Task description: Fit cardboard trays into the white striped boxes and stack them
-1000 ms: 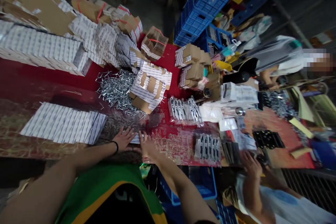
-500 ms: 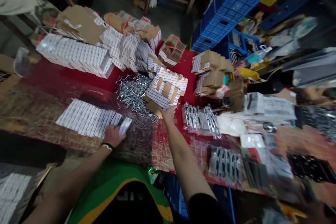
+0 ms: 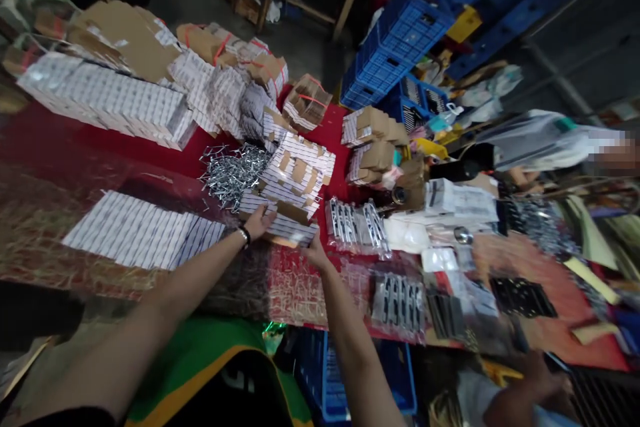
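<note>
Striped card bundle [image 3: 285,223] on the red table [image 3: 165,160], clamped between left hand [image 3: 257,222] and right hand [image 3: 315,255], which sit apart at opposite ends, fingers of the left spread across the top. Just beside it, a heap of steel clips [image 3: 233,173]; farther left, a row of striped cards [image 3: 143,230]. To the right, bagged metal parts [image 3: 357,227]. Below the table edge, a blue crate [image 3: 324,373]; at lower right, a co-worker's hand [image 3: 543,380], well apart.

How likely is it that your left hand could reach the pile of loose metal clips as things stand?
Probably yes: the left hand is on the striped card packets, and the pile of loose metal clips lies just past them, with nothing tall between.
</note>
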Demonstrator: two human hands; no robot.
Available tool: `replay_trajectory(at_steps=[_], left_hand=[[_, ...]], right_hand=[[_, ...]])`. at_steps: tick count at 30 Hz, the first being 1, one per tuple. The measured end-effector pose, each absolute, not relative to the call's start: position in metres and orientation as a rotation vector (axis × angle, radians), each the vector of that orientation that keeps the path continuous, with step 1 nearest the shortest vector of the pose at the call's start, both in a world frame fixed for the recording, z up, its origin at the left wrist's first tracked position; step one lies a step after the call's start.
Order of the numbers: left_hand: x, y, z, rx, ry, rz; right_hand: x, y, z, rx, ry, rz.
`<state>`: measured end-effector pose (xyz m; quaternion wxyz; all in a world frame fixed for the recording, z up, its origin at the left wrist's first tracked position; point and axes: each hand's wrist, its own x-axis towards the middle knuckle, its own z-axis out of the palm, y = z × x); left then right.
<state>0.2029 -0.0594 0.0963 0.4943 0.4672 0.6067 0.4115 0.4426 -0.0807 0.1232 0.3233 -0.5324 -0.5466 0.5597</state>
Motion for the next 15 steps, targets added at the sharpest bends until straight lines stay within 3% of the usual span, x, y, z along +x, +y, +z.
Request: replay_trajectory(at_steps=[7,11,15], left_hand=[[0.186,-0.188,0.081,1.220,1.521,0.831],[0.141,-0.249,0.090,1.323,1.306,0.519],[0.121,-0.295,0.104,1.347,1.539,0.369]], right_hand=[[0.420,-0.184,0.099,-1.717,-0.880,1.354],[0.410,-0.237,0.107,-1.491,-0.762,1.767],[0.395,-0.267,0.115,-1.585,-0.650,1.922]])
